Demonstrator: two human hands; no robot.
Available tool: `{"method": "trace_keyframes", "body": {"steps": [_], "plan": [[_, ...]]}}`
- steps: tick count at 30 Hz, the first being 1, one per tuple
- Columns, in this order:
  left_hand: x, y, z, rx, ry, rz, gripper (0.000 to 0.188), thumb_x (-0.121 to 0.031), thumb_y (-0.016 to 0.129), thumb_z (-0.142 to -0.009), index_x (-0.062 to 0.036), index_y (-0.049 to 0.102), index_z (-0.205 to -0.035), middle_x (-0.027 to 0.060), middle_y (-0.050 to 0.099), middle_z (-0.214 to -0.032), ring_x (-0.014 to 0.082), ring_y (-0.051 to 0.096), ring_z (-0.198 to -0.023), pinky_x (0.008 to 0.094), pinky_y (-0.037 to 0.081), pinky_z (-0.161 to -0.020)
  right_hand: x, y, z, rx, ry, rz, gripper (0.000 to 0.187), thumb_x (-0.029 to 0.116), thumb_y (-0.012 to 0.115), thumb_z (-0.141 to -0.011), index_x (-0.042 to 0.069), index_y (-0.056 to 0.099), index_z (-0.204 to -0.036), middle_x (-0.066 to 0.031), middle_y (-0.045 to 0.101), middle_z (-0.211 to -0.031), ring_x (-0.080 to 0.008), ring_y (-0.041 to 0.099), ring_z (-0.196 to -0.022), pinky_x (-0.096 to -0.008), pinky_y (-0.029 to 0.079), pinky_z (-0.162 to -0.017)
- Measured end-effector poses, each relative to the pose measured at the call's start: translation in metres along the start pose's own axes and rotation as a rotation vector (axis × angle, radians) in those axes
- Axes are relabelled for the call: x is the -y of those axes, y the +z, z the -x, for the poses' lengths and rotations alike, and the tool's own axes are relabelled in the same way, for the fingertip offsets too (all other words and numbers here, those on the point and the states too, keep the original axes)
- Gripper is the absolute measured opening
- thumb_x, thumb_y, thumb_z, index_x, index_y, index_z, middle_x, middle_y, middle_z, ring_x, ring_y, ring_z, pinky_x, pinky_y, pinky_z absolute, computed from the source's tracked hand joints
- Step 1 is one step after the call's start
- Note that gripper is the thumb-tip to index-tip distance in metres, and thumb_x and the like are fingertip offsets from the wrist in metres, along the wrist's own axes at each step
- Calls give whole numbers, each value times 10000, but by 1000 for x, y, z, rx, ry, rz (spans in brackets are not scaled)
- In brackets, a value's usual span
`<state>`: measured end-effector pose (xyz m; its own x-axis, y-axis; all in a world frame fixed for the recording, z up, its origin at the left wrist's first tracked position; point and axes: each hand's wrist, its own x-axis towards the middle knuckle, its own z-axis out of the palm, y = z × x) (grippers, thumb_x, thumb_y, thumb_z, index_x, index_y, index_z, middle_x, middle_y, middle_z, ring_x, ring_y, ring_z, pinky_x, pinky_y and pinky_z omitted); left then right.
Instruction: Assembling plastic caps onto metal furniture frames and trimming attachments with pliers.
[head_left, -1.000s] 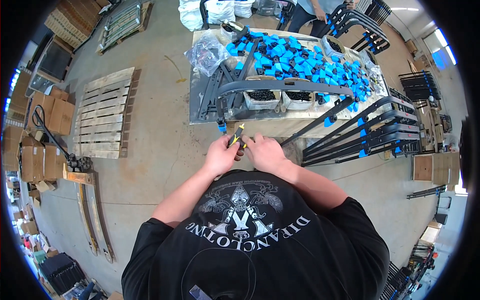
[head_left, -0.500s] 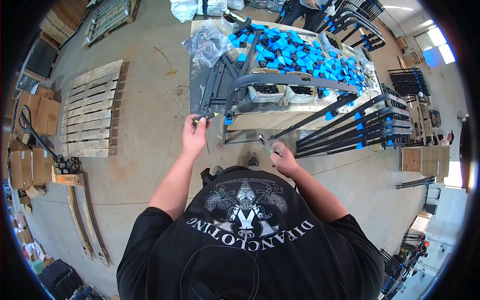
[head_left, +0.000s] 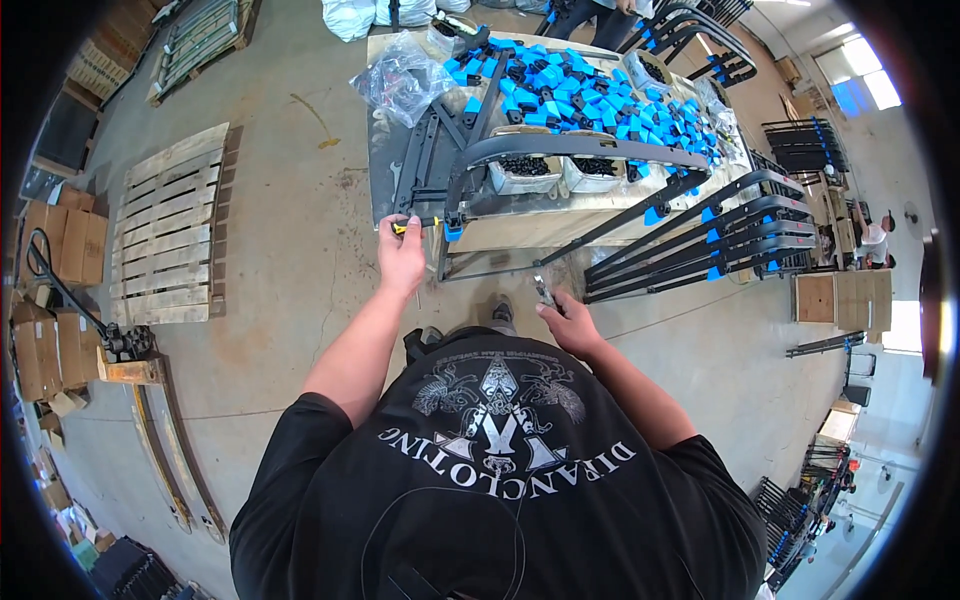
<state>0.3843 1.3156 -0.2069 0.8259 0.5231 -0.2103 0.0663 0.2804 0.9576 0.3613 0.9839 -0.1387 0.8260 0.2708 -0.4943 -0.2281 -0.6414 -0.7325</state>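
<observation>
My left hand (head_left: 402, 262) is closed round the handle of a yellow-and-black T-handle wrench (head_left: 404, 227), whose thin shaft hangs down beside the palm. Close to that hand, at the table's near left corner, is a blue end piece (head_left: 453, 233) on the end of a curved dark metal frame (head_left: 580, 150). The frame arches over the table front. In my right hand (head_left: 571, 324), held low in front of the table, is a silver wrench (head_left: 543, 290) with its head pointing up and away; its exact type is too small to tell.
On the wooden table (head_left: 560, 235) lie many blue-and-black plastic parts (head_left: 580, 90), boxes of small black pieces (head_left: 522, 172) and a clear plastic bag (head_left: 402, 80). Several dark frames (head_left: 720, 240) lean at the right. A wooden pallet (head_left: 170, 225) and a pallet jack (head_left: 130, 345) stand left. Another person (head_left: 600, 20) is behind the table.
My left hand has moved slightly up and right, bringing the T-handle wrench nearer the blue end piece. My right hand has shifted a little down and right. The view has shifted slightly.
</observation>
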Motion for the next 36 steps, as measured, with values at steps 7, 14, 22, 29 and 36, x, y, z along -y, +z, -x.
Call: {"method": "trace_keyframes", "body": {"steps": [7,14,22,29,36], "plan": [[-12,0,4,55,-114,106,220,-193,606,-1014,-90,459,-1142,27,566,-818,91,500,-654,257,431,-559,6,5,8,-19,-60,-23,398,311,661,-952,-30,629,-1154,-105,650,-855,-151,572,-810,-343,481,-751],[-19,2,9,9,-408,383,219,-208,606,-1008,-93,480,-1145,36,587,-851,129,551,-733,319,476,-638,3,13,2,-21,-55,8,382,299,658,-935,-24,638,-1139,-125,647,-848,-176,586,-799,-351,485,-754],[-11,-10,-3,129,-51,-50,251,-193,613,-1000,-105,514,-1214,-3,538,-771,113,516,-679,305,459,-631,28,31,-37,16,-51,-2,312,242,576,-929,-16,613,-1101,-168,664,-890,-266,622,-823,-395,490,-781],[-29,16,-1,-73,-199,-300,187,-203,601,-999,-99,576,-1152,26,583,-763,136,509,-571,329,422,-491,68,80,-127,85,-82,19,250,132,519,-946,-16,511,-1148,-141,632,-817,-236,647,-731,-396,523,-682],[-56,20,-13,-16,-567,-61,118,-210,585,-1000,-130,553,-1081,-7,484,-688,110,385,-473,294,285,-385,119,75,-118,109,-192,551,384,69,469,-913,-110,412,-1248,-365,632,-1119,-468,646,-1077,-500,516,-937]]}}
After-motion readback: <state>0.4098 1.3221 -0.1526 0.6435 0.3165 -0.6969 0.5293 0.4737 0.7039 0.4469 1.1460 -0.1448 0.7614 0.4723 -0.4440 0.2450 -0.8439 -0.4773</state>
